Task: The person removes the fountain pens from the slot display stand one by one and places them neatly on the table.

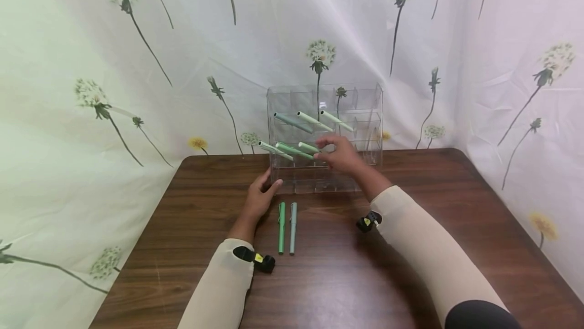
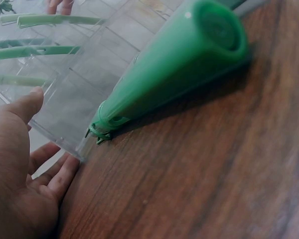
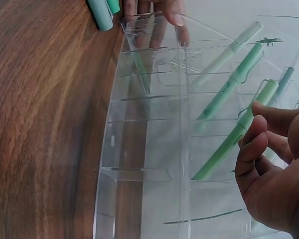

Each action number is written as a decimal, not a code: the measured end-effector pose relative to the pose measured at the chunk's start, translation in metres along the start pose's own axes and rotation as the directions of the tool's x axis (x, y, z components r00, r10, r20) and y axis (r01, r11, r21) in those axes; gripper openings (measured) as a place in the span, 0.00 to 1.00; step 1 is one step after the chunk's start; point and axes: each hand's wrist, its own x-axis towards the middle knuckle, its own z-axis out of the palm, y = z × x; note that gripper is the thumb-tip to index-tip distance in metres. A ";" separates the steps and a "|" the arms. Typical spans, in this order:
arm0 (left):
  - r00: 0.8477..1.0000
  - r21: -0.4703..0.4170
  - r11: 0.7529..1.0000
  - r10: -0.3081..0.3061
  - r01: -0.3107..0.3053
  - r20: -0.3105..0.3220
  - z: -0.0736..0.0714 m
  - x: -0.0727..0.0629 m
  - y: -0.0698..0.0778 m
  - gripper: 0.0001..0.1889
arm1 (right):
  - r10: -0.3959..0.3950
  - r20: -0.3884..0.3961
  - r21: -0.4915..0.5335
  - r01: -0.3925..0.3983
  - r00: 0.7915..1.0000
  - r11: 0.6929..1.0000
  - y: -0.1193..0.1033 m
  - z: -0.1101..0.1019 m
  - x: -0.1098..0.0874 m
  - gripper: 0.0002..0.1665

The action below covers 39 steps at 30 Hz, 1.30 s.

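A clear stepped pen stand (image 1: 303, 185) stands on the table, with pens leaning in two of its tiers. My left hand (image 1: 259, 197) holds its lower left corner, the thumb at the front edge and the fingers along the side. At the middle tier, my right hand (image 1: 341, 155) pinches a light green pen (image 3: 224, 149), which slants within the stand. Left of it lean a green pen (image 1: 287, 148) and a pale pen (image 1: 269, 147). On the table in front lie a bright green pen (image 1: 281, 227) and a grey-blue pen (image 1: 293, 227), side by side.
Three more pens lean in the tier above, one a dark teal pen (image 1: 293, 122). A white curtain (image 1: 191, 30) printed with dandelions hangs behind the brown wooden table (image 1: 347, 273) and at both sides.
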 end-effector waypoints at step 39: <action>1.000 0.000 1.000 0.013 -0.013 -0.006 -0.001 0.000 0.000 0.37 | 0.030 -0.157 0.050 -0.022 0.987 0.998 0.010 0.025 0.006 0.19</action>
